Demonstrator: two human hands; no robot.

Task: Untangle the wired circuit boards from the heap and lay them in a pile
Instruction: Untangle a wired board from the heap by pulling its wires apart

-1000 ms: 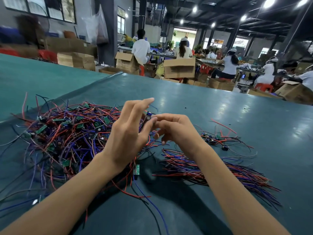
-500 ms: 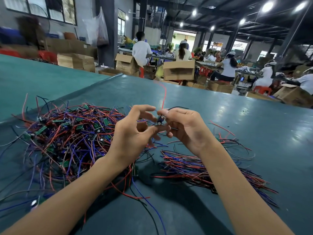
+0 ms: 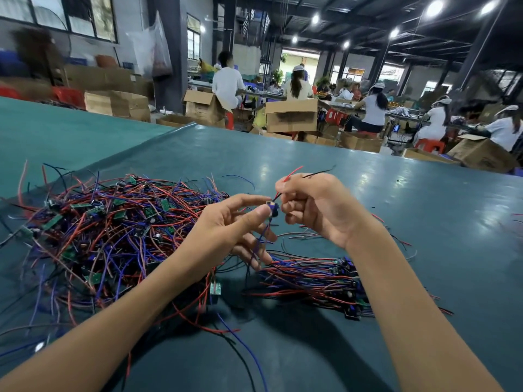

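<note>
A tangled heap [image 3: 113,230] of small green circuit boards with red, blue and black wires covers the left of the dark green table [image 3: 424,222]. A neater pile [image 3: 317,278] of sorted boards lies under my right forearm. One small wired board [image 3: 272,208] is held up between my hands. My left hand [image 3: 226,230] pinches the board between thumb and forefinger, with blue wires hanging below it. My right hand [image 3: 314,210] grips its red and black wires, whose ends stick out above the fist.
A loose board [image 3: 215,288] lies between the heap and the pile, with stray wires trailing toward me. Beyond the table's far edge stand cardboard boxes [image 3: 291,114] and several seated people [image 3: 227,83] at other benches.
Both hands have shifted slightly right and up. The right hand has slid along the red and black wires, which now stick out above it, while the left keeps pinching the board.
</note>
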